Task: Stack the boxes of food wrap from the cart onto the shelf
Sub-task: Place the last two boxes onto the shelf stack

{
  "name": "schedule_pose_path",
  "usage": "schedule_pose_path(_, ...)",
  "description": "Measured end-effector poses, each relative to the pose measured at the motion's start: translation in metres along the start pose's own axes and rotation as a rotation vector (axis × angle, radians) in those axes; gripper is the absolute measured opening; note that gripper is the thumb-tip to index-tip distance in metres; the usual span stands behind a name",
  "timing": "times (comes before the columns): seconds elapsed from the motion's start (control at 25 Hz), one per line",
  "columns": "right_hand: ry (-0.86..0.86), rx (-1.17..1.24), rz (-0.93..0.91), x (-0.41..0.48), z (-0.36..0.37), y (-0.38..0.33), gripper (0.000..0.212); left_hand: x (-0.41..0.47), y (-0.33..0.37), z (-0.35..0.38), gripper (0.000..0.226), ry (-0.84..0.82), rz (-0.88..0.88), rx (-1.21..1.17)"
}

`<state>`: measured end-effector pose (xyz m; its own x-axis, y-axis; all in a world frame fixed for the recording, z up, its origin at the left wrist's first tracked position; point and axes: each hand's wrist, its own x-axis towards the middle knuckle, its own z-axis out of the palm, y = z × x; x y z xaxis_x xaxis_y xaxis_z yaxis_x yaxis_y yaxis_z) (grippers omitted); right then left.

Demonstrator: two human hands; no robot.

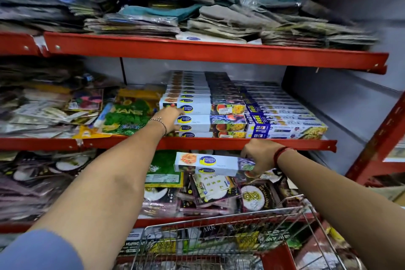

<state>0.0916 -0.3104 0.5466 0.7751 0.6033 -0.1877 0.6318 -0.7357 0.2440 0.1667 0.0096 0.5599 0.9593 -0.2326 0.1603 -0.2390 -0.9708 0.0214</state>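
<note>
A stack of long white-and-blue food wrap boxes (197, 114) fills the middle shelf (219, 143), with a second stack of blue-ended boxes (285, 120) to its right. My left hand (168, 116) rests on the left end of the front boxes in the stack, fingers on the box ends. My right hand (260, 153) grips the right end of one food wrap box (206, 163) and holds it level in the air just below the middle shelf's red edge. The wire cart (219, 245) stands at the bottom of the view.
Green and yellow packets (129, 116) lie left of the box stack. Folded cloths and bags (197, 13) crowd the top shelf. Paper plate packs (210, 195) fill the lower shelf. A red upright (381, 136) stands at the right. Bare shelf room lies right of the stacks.
</note>
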Motion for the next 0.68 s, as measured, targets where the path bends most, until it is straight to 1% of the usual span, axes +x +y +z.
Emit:
schedule_pose_path(0.08, 0.001, 0.001, -0.001, 0.004, 0.003, 0.000, 0.035, 0.000, -0.001, 0.001, 0.037, 0.046, -0.010, -0.049)
schedule_pose_path(0.16, 0.003, 0.001, -0.004, 0.006, 0.004, -0.001, 0.037, 0.000, 0.000, 0.003, 0.031, 0.081, -0.032, -0.071)
schedule_pose_path(0.28, 0.011, 0.001, -0.010, 0.011, 0.005, -0.002, 0.036, -0.002, 0.004, 0.004, 0.030, 0.113, -0.081, -0.084)
schedule_pose_path(0.4, -0.003, 0.015, -0.001, 0.013, 0.003, -0.002, 0.040, -0.005, 0.011, 0.002, 0.030, 0.136, -0.132, -0.088)
schedule_pose_path(0.52, -0.012, 0.025, 0.023, 0.013, -0.001, -0.003, 0.035, -0.017, 0.016, -0.001, 0.036, 0.125, -0.128, -0.060)
schedule_pose_path(0.6, 0.002, 0.023, 0.052, 0.014, -0.009, -0.002, 0.035, -0.029, 0.013, -0.008, 0.041, 0.173, -0.102, -0.103)
schedule_pose_path(0.68, 0.018, 0.010, 0.067, 0.015, -0.023, 0.000, 0.034, -0.043, 0.008, -0.019, 0.041, 0.275, -0.073, -0.155)
